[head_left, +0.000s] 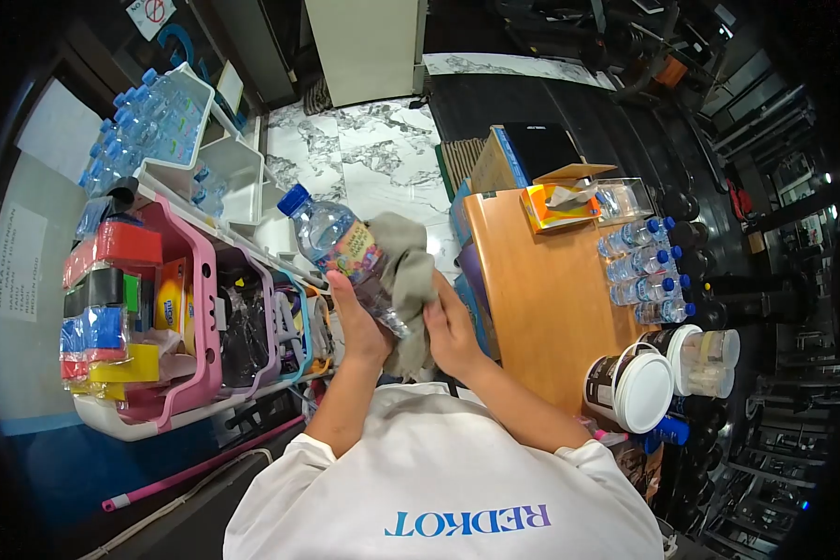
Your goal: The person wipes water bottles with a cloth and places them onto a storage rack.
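In front of my chest a clear plastic water bottle (331, 233) with a blue cap and a colourful label is tilted up to the left. My left hand (359, 322) grips its lower side, thumb pointing up along it. A grey cloth (406, 257) lies against the bottle's right side, bunched and hanging down. My right hand (451, 327) is closed on this cloth and presses it to the bottle. The bottle's base is partly covered by the cloth.
To the right stands a wooden table (523, 299) with an orange tissue box (560, 205), several water bottles (639, 266) and white-lidded tubs (642, 392). On the left are a pink basket (201, 280) of packages and a white bin (196, 117) of bottles. Marble flooring (345, 149) lies ahead.
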Demonstrator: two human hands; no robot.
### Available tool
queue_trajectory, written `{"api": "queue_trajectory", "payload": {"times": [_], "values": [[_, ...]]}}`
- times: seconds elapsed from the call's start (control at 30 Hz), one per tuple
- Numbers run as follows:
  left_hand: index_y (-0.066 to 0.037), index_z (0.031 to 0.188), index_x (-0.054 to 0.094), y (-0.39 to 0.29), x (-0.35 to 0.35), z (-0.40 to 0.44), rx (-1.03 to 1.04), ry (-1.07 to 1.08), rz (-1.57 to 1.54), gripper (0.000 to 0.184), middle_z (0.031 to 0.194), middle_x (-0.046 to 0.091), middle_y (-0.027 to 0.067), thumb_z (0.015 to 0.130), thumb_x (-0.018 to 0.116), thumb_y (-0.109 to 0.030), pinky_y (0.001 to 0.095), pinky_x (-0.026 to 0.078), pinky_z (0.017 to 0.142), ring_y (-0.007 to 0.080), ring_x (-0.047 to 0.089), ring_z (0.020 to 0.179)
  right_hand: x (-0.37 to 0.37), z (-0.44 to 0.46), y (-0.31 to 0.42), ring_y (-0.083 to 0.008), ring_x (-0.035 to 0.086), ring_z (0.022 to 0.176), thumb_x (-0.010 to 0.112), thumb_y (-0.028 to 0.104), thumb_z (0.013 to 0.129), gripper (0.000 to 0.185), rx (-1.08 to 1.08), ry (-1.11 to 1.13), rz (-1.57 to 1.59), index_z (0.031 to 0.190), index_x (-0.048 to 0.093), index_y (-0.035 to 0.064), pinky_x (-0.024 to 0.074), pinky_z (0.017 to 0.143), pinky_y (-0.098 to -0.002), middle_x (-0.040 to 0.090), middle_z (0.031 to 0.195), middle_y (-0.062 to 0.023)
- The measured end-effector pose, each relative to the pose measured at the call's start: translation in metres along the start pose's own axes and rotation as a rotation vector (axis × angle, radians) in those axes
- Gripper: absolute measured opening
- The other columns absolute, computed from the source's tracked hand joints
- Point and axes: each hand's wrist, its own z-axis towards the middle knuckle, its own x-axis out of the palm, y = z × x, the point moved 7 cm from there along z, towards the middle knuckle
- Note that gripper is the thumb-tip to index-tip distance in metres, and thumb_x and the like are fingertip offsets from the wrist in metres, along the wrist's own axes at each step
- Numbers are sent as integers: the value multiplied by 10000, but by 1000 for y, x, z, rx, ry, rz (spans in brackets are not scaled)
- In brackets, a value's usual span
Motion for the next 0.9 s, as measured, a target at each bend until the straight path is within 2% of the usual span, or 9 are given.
{"api": "queue_trajectory", "payload": {"times": [0.1, 0.23, 0.37, 0.47, 0.53, 0.67, 0.73, 0.8, 0.9], "values": [[-43, 1337, 406, -4, -1, 3, 93, 149, 135, 862, 1265, 518, 119, 804, 468, -718, 383, 426, 970, 255, 531, 1137, 14, -13, -68, -194, 487, 1176, 414, 443, 970, 573, 643, -96, 616, 1336, 389, 2, 395, 970, -346, 507, 1275, -118], [-10, 1330, 397, -6, 19, 0, 66, 442, 195, 950, 1278, 504, 155, 745, 518, -749, 409, 429, 974, 303, 529, 1152, 26, -17, -47, -235, 557, 1057, 390, 485, 962, 553, 1121, 48, 1041, 1347, 379, 89, 509, 845, -397, 523, 1246, -115], [18, 1257, 468, -2, 5, -2, -7, 583, 283, 829, 1179, 573, 179, 811, 493, -680, 424, 459, 944, 316, 553, 1126, 43, -17, -39, -296, 654, 784, 515, 313, 927, 374, 921, 78, 1280, 1153, 507, 15, 593, 579, -441, 603, 1017, -180], [26, 1178, 541, -12, 25, -1, 31, 554, 543, 790, 1074, 621, 174, 843, 427, -680, 395, 470, 908, 295, 595, 1047, 44, -36, -46, -297, 643, 839, 395, 460, 960, 474, 943, 145, 1088, 1242, 454, 83, 553, 551, -476, 599, 1061, -144], [47, 1101, 562, -33, 45, -3, 428, 584, 760, 786, 994, 611, 133, 834, 467, -687, 295, 476, 783, 194, 605, 890, 41, -36, -56, -291, 650, 815, 382, 475, 962, 489, 840, 48, 1024, 1240, 457, 80, 561, 571, -449, 597, 1085, -146], [7, 1297, 445, -38, 35, -4, 510, 249, 826, 765, 1085, 600, 173, 879, 442, -632, 334, 426, 906, 242, 583, 1000, 18, -33, -55, -211, 615, 916, 393, 443, 976, 458, 802, -303, 1163, 1227, 473, 68, 519, 753, -331, 588, 1100, -100], [-24, 1390, 330, -27, 36, -11, 449, 221, 745, 843, 1159, 573, 194, 867, 390, -682, 376, 388, 977, 279, 559, 1076, -1, -31, -55, -181, 594, 936, 410, 404, 983, 422, 720, -437, 970, 1219, 481, 61, 486, 802, -292, 588, 1092, -80], [-27, 1395, 313, 6, 13, -9, 51, 108, 87, 967, 1238, 529, 200, 803, 311, -791, 414, 385, 989, 303, 532, 1128, -18, -16, -41, -149, 545, 947, 450, 302, 986, 339, 433, -381, 628, 1183, 508, 33, 424, 844, -267, 588, 1055, -49], [-98, 1290, 434, 16, -13, 3, -164, -78, -185, 910, 1095, 601, 163, 766, 295, -830, 445, 451, 900, 336, 589, 985, -28, -17, -35, -142, 535, 929, 429, 215, 989, 279, 291, -224, 249, 1152, 525, 10, 426, 840, -281, 588, 1043, -48]]}}
